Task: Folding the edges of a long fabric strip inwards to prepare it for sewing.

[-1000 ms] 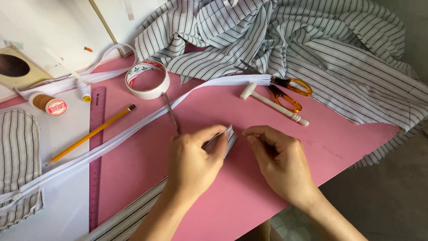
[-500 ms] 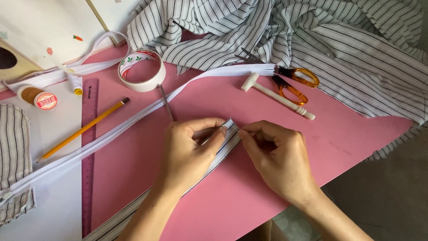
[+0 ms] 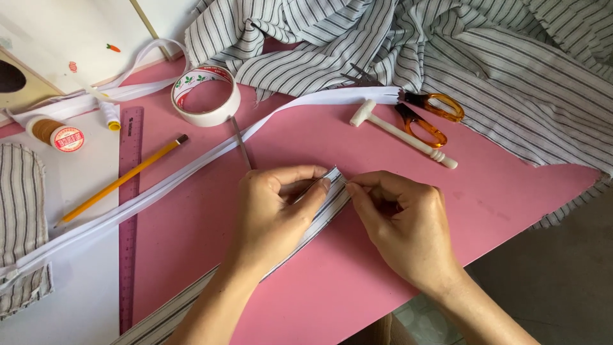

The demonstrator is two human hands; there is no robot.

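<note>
Both hands' [image 3: 278,214] fingertips pinched together

Round red-white label [image 3: 67,138] on thread spool [image 3: 48,130]

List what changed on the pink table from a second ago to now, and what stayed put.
Both hands, left and right, keep pinching the end of the striped fabric strip; their fingertips have drawn closer together on it. The strip has not been let go. The tape roll, scissors, small white mallet, pencil and ruler lie as before; only the camera shifted slightly.
</note>
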